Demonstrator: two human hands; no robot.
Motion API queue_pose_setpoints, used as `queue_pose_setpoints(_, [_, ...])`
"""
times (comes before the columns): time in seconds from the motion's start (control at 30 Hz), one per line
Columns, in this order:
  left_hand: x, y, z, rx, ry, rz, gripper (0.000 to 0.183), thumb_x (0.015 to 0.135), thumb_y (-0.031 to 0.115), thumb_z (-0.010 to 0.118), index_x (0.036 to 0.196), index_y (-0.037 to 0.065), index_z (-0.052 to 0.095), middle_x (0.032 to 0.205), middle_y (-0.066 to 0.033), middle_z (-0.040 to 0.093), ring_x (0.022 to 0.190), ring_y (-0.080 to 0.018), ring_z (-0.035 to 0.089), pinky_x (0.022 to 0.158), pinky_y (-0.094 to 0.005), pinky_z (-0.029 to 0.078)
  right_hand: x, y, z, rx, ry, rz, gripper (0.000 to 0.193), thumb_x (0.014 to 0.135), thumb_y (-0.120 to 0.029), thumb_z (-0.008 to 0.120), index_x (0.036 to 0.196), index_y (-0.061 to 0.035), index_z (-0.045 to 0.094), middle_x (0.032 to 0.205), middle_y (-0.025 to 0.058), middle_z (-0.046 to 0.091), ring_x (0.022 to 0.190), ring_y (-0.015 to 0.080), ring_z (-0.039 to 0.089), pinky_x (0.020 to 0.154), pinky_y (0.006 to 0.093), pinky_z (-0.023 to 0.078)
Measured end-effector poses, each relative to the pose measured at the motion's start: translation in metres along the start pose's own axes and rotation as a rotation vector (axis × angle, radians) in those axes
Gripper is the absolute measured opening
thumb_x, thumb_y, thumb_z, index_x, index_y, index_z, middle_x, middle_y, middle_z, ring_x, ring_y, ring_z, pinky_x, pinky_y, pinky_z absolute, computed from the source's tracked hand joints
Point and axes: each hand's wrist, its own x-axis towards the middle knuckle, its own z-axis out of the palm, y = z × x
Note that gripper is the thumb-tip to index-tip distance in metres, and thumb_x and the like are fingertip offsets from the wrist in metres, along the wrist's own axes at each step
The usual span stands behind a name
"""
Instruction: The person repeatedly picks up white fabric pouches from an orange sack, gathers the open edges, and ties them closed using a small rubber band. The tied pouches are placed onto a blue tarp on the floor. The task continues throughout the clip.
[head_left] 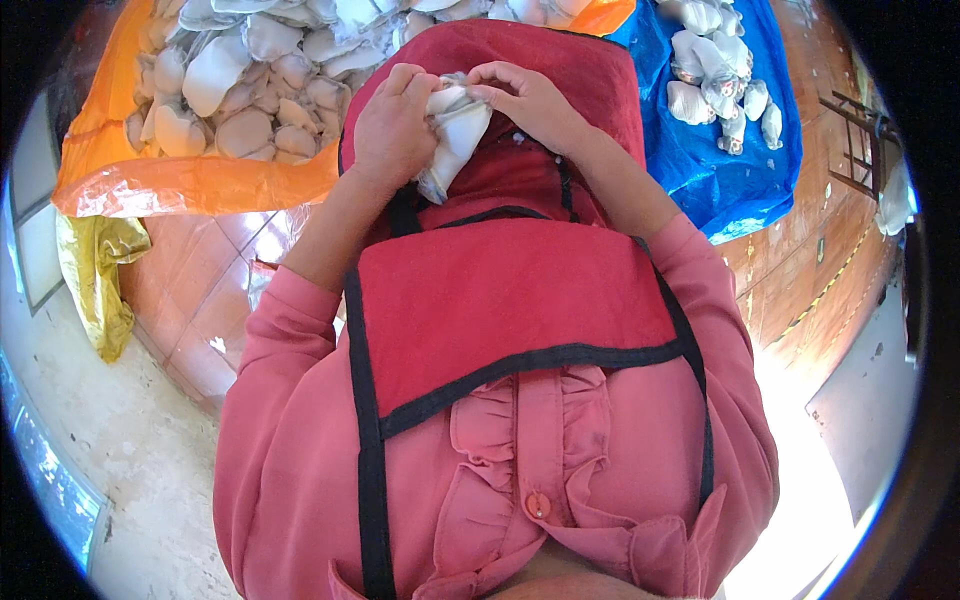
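My left hand (pixel 395 125) is closed around one side of a small white pouch-like cloth piece (pixel 460 130) with greyish ends. With thumb and fingertips, my right hand (pixel 532 105) pinches the top of the same piece. It is held over my lap, above the red apron (pixel 515 290) with black edging. The piece hangs slightly tilted, its lower end pointing down toward me. My fingers hide part of its upper end, and I cannot make out its exact kind.
An orange sheet (pixel 190 188) at the far left bears a heap of flat, rounded white-grey pieces (pixel 245 135). At the far right, several bunched white pieces (pixel 690 102) lie on a blue sheet (pixel 690 180). A yellow sack (pixel 95 280) rests on the tiled floor (pixel 190 265).
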Motion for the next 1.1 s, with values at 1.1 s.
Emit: queue_pose_setpoints(1.1, [-0.011,-0.011,0.022,0.028,0.219,-0.019,0.031,0.071,0.000,0.060,0.100,0.010,0.064,0.096,-0.0101,0.067,0.085,-0.0334,0.062,0.077,-0.0423,0.050,0.003,0.010,0.010,0.167,0.073,0.015,0.028,0.101,-0.022,0.052,0.118,-0.0036,0.066,0.111,0.0025,0.064,0.105,0.0115,0.057,0.096,0.0264,0.044])
